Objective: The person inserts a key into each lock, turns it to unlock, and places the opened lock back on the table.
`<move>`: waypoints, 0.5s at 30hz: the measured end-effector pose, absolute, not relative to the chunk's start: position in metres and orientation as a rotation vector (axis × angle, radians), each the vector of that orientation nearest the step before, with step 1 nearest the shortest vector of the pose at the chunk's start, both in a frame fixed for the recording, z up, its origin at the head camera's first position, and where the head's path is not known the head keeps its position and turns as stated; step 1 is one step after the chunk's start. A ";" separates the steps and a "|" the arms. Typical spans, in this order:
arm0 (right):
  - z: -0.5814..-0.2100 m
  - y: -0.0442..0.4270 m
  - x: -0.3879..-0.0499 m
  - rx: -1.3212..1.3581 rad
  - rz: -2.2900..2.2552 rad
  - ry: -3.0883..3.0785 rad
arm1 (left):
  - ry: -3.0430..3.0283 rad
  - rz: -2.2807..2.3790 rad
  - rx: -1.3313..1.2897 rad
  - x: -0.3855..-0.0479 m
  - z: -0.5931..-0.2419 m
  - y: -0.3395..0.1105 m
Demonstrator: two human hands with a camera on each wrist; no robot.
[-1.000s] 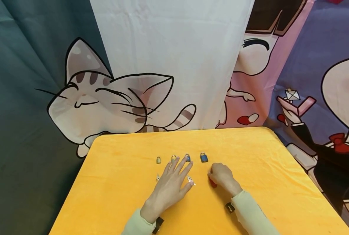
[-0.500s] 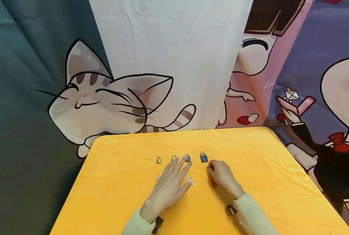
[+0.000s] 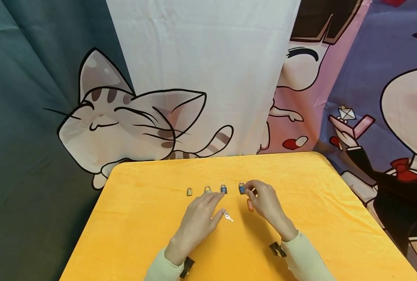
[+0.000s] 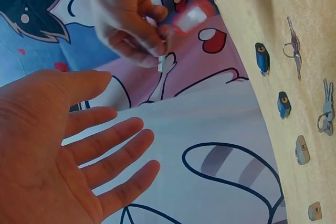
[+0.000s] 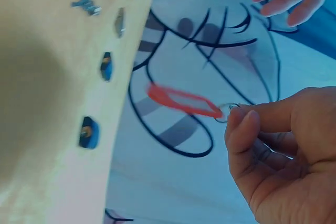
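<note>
My right hand (image 3: 264,201) pinches a key (image 4: 160,64) between thumb and fingers, above the table. From its ring dangles a red key tag (image 3: 250,205) with a pale label. Just left of those fingers stands the larger blue padlock (image 3: 242,188), partly behind them. A smaller blue padlock (image 3: 224,189) and two brass-coloured padlocks, one small (image 3: 189,192) and one larger (image 3: 207,189), continue the row. My left hand (image 3: 201,218) hovers with fingers spread, holding nothing. By its thumb lies a bunch of keys (image 3: 227,216); a second bunch of keys (image 4: 326,108) shows in the left wrist view.
A yellow cloth (image 3: 131,234) covers the table. Behind it hangs a printed curtain (image 3: 208,58) with a cartoon cat and figures. All the padlocks stand in one row across the cloth.
My right hand has risen from the cloth and moved forward to beside the larger blue padlock, lifting the key and red tag. The left hand has drawn back slightly, staying empty.
</note>
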State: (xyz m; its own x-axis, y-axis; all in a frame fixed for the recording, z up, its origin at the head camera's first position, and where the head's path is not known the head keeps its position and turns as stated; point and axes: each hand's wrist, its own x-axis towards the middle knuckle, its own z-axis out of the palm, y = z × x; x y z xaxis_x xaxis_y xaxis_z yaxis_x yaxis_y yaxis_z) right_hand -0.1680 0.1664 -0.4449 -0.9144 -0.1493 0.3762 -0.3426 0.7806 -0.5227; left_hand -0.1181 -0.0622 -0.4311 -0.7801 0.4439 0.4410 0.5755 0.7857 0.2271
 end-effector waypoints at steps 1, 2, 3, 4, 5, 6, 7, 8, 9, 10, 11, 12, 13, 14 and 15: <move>-0.442 0.165 -0.167 0.382 0.862 -2.649 | -2.601 -0.510 -0.773 -0.118 -0.431 -0.062; -0.439 0.164 -0.165 0.390 0.856 -2.639 | -2.592 -0.522 -0.771 -0.118 -0.430 -0.062; -0.437 0.164 -0.164 0.399 0.853 -2.627 | -2.585 -0.532 -0.767 -0.118 -0.430 -0.062; -0.434 0.163 -0.162 0.409 0.851 -2.616 | -2.579 -0.545 -0.761 -0.118 -0.430 -0.062; -0.432 0.162 -0.161 0.421 0.852 -2.604 | -2.573 -0.559 -0.758 -0.118 -0.429 -0.062; -0.430 0.162 -0.159 0.432 0.854 -2.591 | -2.569 -0.572 -0.753 -0.118 -0.429 -0.062; -0.428 0.161 -0.158 0.445 0.865 -2.576 | -2.566 -0.586 -0.747 -0.118 -0.428 -0.063; -0.425 0.160 -0.156 0.458 0.871 -2.561 | -2.562 -0.595 -0.740 -0.118 -0.428 -0.063; -0.423 0.160 -0.155 0.469 0.882 -2.545 | -2.558 -0.605 -0.734 -0.118 -0.428 -0.063; -0.421 0.159 -0.154 0.483 0.902 -2.530 | -2.555 -0.616 -0.724 -0.118 -0.427 -0.063; -0.419 0.159 -0.153 0.497 0.919 -2.514 | -2.551 -0.626 -0.716 -0.119 -0.427 -0.063; -0.416 0.158 -0.151 0.508 0.933 -2.500 | -2.549 -0.635 -0.705 -0.119 -0.426 -0.063; -0.414 0.157 -0.150 0.522 0.947 -2.486 | -2.546 -0.646 -0.695 -0.119 -0.426 -0.063; -0.412 0.157 -0.149 0.537 0.963 -2.474 | -2.542 -0.657 -0.685 -0.119 -0.425 -0.063; -0.409 0.156 -0.148 0.551 0.979 -2.463 | -2.537 -0.674 -0.677 -0.119 -0.425 -0.064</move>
